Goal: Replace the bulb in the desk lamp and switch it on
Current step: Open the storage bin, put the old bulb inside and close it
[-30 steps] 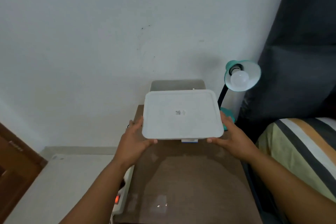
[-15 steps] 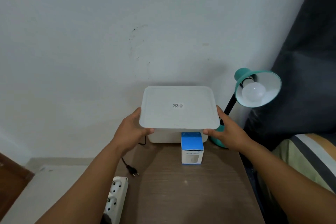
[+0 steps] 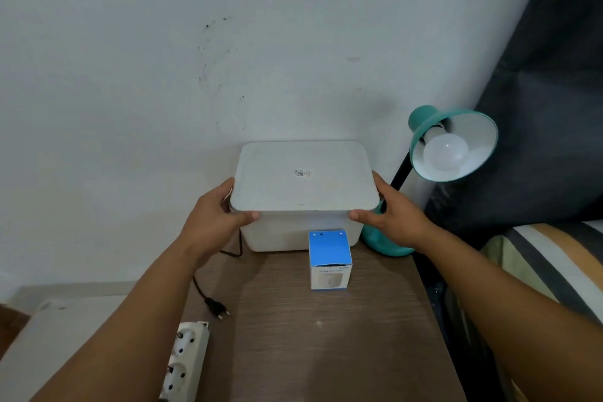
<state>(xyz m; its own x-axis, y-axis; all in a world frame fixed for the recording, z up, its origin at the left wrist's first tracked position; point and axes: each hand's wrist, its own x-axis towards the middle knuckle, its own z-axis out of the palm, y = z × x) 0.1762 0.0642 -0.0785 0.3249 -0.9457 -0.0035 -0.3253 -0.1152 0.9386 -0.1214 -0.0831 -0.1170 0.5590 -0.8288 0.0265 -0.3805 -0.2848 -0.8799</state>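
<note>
Early stage. Left hand [image 3: 217, 217] and right hand [image 3: 390, 217] each grasp a side of the lid [image 3: 303, 181] sitting on the white bin [image 3: 277, 237]. Bulb box [image 3: 330, 260] stands on the table [image 3: 326, 343] just in front, unopened it seems. Lamp [image 3: 453, 143] at right has a bulb [image 3: 445, 152] fitted, unlit. Plug [image 3: 217, 307] lies loose near the power strip [image 3: 186, 359]. Swap, plugging in, switching on all left.

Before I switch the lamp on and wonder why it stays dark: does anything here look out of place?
Yes: the black plug lies loose on the table, not in the power strip beside it.
</note>
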